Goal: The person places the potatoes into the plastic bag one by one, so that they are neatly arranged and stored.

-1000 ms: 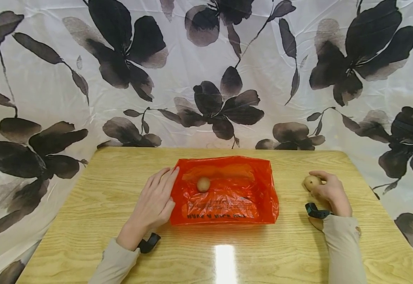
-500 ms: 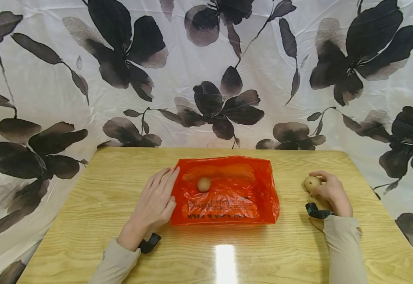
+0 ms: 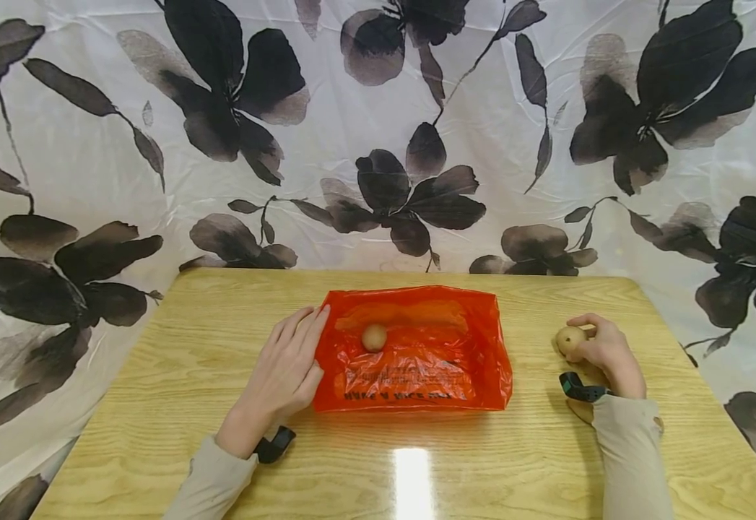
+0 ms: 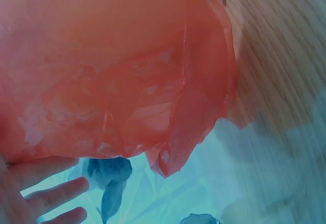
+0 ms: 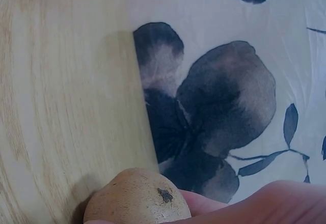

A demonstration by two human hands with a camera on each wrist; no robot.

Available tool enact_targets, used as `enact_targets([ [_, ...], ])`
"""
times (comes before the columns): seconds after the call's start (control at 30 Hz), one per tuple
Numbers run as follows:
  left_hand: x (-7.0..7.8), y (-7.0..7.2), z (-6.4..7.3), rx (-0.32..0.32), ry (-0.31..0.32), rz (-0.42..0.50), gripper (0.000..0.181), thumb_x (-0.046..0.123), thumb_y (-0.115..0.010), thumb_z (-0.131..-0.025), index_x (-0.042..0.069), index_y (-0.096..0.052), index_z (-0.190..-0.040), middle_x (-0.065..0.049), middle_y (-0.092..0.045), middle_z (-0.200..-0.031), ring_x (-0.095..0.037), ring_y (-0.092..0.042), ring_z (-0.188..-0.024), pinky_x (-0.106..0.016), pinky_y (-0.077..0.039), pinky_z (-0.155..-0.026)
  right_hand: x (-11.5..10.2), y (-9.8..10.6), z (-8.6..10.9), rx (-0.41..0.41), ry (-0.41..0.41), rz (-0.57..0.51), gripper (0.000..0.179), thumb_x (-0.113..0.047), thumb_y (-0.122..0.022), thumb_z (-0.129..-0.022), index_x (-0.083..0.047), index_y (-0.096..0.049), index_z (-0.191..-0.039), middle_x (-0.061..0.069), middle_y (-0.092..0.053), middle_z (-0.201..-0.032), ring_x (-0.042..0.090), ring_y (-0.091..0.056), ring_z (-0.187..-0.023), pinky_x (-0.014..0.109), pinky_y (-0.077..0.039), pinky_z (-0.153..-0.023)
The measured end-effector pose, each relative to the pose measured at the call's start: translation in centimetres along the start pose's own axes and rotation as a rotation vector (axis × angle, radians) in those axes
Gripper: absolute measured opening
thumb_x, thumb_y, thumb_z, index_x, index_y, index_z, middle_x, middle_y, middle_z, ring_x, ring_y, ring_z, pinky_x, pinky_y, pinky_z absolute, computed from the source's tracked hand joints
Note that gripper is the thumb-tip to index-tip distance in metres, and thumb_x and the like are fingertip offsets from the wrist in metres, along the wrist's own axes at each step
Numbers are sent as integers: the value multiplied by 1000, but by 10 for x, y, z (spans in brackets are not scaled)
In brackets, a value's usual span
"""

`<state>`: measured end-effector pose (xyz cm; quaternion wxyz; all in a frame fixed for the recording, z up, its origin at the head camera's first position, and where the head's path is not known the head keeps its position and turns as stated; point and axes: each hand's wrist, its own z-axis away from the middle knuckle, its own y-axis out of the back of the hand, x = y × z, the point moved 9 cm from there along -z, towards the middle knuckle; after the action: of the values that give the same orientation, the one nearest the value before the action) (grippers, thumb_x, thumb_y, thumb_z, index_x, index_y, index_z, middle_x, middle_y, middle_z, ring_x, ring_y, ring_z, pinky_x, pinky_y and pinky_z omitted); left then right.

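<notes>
In the head view, my right hand (image 3: 605, 352) grips a round, pale brown potato (image 3: 569, 340) on the right part of the table, fingers on its far side and thumb on its near side. A dark spot marks the potato (image 5: 137, 198) in the right wrist view. A red plastic bag (image 3: 481, 361) lies at the middle, its mouth spread wide towards me. Inside it, to the left, sits a smaller-looking round brown thing (image 3: 374, 338), perhaps another potato. My left hand (image 3: 284, 361) rests against the bag's left side, fingers straight. Its fingers (image 4: 56, 196) show beside the red plastic in the left wrist view.
The wooden table (image 3: 209, 325) ends at the back against a white cloth (image 3: 527, 94) with dark printed flowers. Black wrist devices (image 3: 584, 388) sit on both wrists. A bright reflection lies on the table near the front.
</notes>
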<state>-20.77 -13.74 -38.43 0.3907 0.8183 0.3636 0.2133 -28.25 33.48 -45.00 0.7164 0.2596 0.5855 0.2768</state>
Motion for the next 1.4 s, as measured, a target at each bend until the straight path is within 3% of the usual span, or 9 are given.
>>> enact_targets([
  [0.33, 0, 1, 0, -3, -1, -2, 68, 14, -34, -80, -8, -42, -144, -23, -51, -141, -40, -43, -132, -53, -34, -107, 2, -1, -1, -15, -26, -14, 71, 2, -73, -71, 10, -47, -136, 41, -48, -122, 38, -54, -88, 34, -47, -66],
  [0.83, 1, 0, 1, -1, -3, -4, 68, 14, -34, -80, -9, -42, -144, -23, -52, -139, -42, -45, -129, -52, -33, -107, -14, 4, 4, 1, 15, -49, 70, 3, -74, -73, 10, -46, -137, 38, -47, -121, 32, -54, -85, 31, -48, -60],
  [1.4, 0, 0, 2, -11, 0, -3, 69, 13, -35, -80, -8, -41, -145, -23, -52, -140, -40, -44, -131, -52, -33, -107, -40, 12, 14, 13, 68, 27, 73, -8, -80, -76, 8, -47, -139, 41, -47, -128, 50, -53, -105, 43, -46, -74],
])
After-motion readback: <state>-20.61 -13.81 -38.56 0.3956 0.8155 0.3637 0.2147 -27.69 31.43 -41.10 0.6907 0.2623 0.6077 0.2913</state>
